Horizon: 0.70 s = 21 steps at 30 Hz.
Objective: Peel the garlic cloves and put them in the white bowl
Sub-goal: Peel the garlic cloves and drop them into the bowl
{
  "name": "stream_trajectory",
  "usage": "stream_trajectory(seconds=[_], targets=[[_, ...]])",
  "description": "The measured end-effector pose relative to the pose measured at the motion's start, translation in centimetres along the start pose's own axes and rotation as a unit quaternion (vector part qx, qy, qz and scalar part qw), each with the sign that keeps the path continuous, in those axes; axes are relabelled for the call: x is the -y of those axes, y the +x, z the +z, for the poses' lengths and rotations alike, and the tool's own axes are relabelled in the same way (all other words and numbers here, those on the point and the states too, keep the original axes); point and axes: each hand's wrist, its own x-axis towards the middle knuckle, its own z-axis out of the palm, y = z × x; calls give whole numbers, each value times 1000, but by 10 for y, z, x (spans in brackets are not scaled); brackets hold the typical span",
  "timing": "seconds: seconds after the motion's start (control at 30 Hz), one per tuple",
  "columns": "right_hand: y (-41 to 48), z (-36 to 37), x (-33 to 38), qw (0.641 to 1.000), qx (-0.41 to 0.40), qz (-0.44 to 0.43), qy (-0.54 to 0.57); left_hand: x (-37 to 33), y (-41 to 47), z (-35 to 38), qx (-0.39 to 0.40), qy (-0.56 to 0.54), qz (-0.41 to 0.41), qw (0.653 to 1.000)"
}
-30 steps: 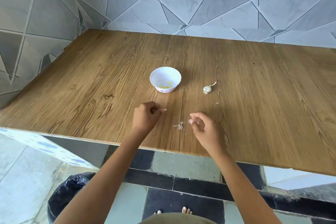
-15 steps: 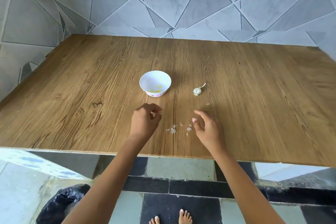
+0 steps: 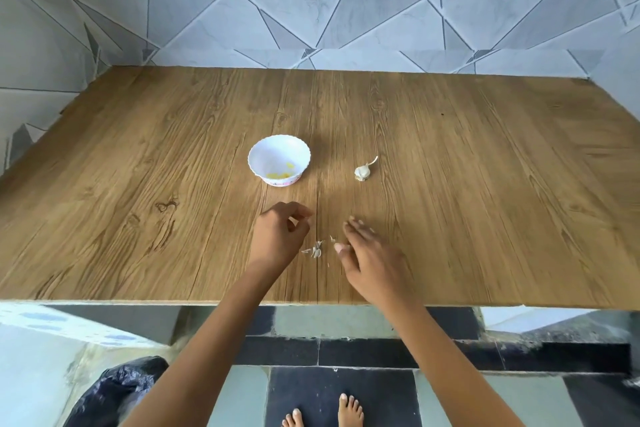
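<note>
A white bowl [image 3: 256, 163] stands mid-table with a few yellowish peeled pieces [image 3: 280, 175] in its bottom. To its right lies a partial garlic bulb [image 3: 362, 172] with a curled stem. Nearer me, my left hand [image 3: 280, 236] has curled fingers, thumb and forefinger tips pinched together on what seems a small garlic clove, mostly hidden. My right hand [image 3: 372, 255] hovers low over the table with fingers stretched out and holds nothing. Between the two hands lie pale scraps of garlic skin [image 3: 316, 250].
The wooden table [image 3: 485, 201] meets a grey tiled wall at the back; its front edge runs just behind my wrists. A black bin bag [image 3: 114, 392] sits on the floor at lower left. My bare feet [image 3: 322, 416] show below.
My right hand's fingers have gone from a curled pinch to straight, and more skin scraps lie on the table. My left hand stays curled in much the same place.
</note>
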Motion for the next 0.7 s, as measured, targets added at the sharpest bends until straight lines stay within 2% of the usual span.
stream_trajectory(seconds=[0.1,0.17,0.27,0.37,0.47,0.6,0.7], targets=[[-13,0,22,994,64,-24,82,2,-2,-4,-8,-11,-12,1000],[-15,-1,22,994,52,-2,91,3,-3,-8,-12,-14,-15,1000],[-19,-6,18,997,12,78,25,5,-6,-15,-21,-21,-22,999],[-23,-2,28,986,100,128,-37,7,-9,-19,-22,-27,-31,999],[-21,12,46,987,123,96,-37,10,-13,-22,-26,-37,-41,998],[-11,27,54,994,113,-2,6,14,-19,-26,-18,-41,-41,998],[-9,24,46,995,56,-82,25,17,-20,-30,-14,-40,-51,998]])
